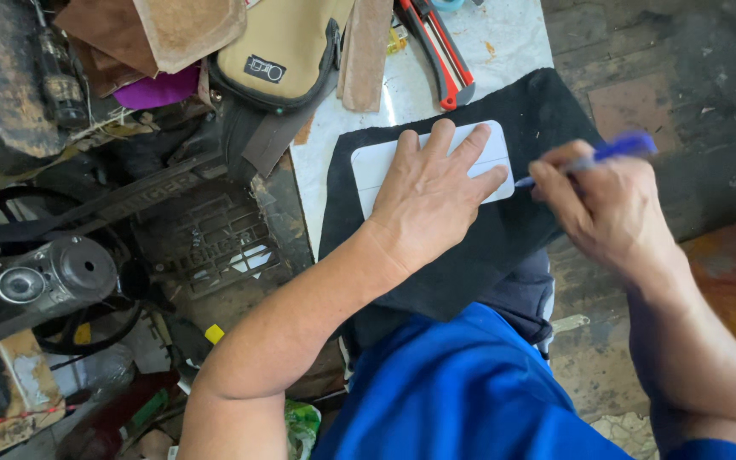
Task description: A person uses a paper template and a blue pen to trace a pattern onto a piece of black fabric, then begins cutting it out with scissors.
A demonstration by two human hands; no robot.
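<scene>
My left hand [432,192] lies flat, fingers spread, on a white rounded-corner template [496,145]. The template rests on a piece of black fabric [547,106] spread over the white table [504,38]. My right hand [611,209] grips a blue pen [619,147]. The pen's tip touches the fabric at the template's right edge. The fabric hangs over the table's near edge toward my lap.
A red and black utility knife [440,51] lies on the table above the fabric. A tan pouch [287,47], leather scraps [189,30] and a purple piece [159,89] sit at the upper left. An old sewing machine frame with a wheel [78,268] stands on the left.
</scene>
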